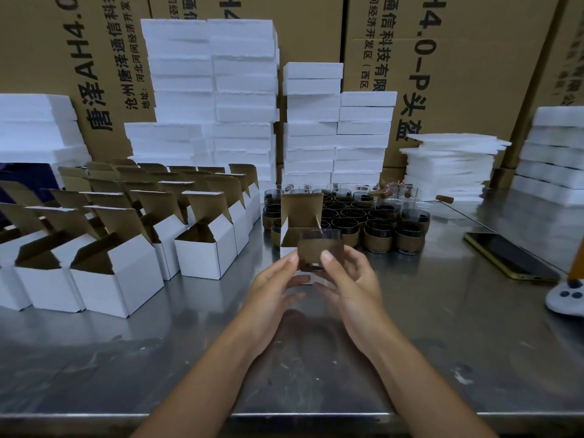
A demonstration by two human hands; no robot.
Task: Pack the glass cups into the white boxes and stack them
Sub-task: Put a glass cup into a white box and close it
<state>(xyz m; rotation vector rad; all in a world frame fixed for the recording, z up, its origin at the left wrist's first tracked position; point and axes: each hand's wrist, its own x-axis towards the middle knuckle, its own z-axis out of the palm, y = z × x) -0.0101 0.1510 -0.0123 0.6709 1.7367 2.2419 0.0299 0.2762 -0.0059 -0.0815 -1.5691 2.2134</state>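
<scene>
A dark glass cup point(317, 248) with a brown sleeve hangs just above the steel table, held between both hands. My left hand point(278, 279) pinches its left side and my right hand point(350, 273) pinches its right side with the thumb on the front. Right behind the cup stands an open white box point(298, 224) with its brown lid flap up. Several more sleeved glass cups point(363, 222) are grouped behind and to the right. Rows of open white boxes point(126, 235) fill the left of the table.
Stacks of white foam blocks point(243, 99) line the back against brown cartons. More foam sheets point(452, 165) lie at the right. A phone point(508, 256) and a white controller point(567, 298) sit near the right edge. The steel table point(189, 358) front edge is close to me.
</scene>
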